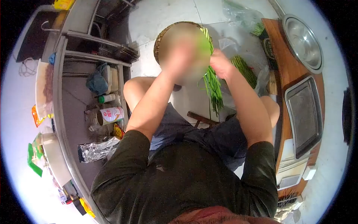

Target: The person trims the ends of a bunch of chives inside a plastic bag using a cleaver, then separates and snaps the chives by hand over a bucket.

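A bunch of long green stalks [213, 87] hangs down from my right hand [220, 64], whose fingers are wrapped round it. The pale ends of the bunch point up, beside a round basket [161, 39] on the floor. My left hand [181, 52] is over the basket, inside a blurred patch that hides its fingers and most of the basket's contents. Something bright green shows at the right of the patch. Another pile of green stalks [244, 71] lies on the floor to the right of my right hand.
A wooden surface at the right bears a metal bowl [304, 43] and a metal tray [304, 115]. Shelving at the left holds a white can [112, 115], a blue cloth [97, 80] and foil [99, 150]. A plastic bag [242, 15] lies at the top.
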